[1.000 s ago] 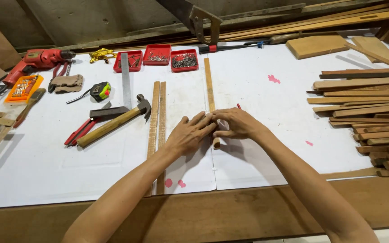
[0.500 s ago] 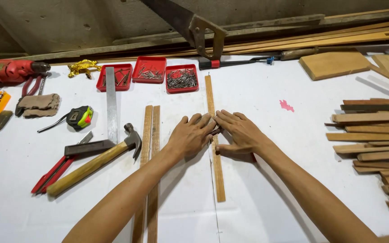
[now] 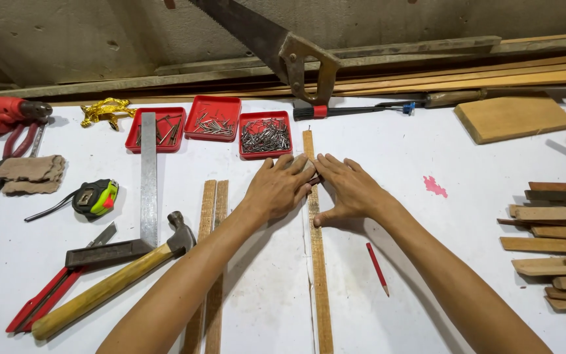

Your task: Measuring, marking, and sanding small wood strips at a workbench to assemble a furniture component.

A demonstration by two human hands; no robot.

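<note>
Left hand (image 3: 278, 188) and right hand (image 3: 348, 190), both spread flat, press 1 thin wooden strip (image 3: 316, 255) between them: light, stiff, best pinched by its long edges

Bare white bench (image 3: 427, 236) lies open right of the long wooden strip (image 3: 317, 262), broken only by a red pencil (image 3: 377, 269). Ahead, three red nail trays (image 3: 265, 134) block the way (a handsaw (image 3: 276, 46) behind them). Leftward, two paired strips (image 3: 209, 262), a hammer (image 3: 109, 285) and a steel square (image 3: 147, 190) crowd the surface; stacked wood pieces (image 3: 558, 236) bound the far right.

No packages, labels, signs or screens in view.
</note>
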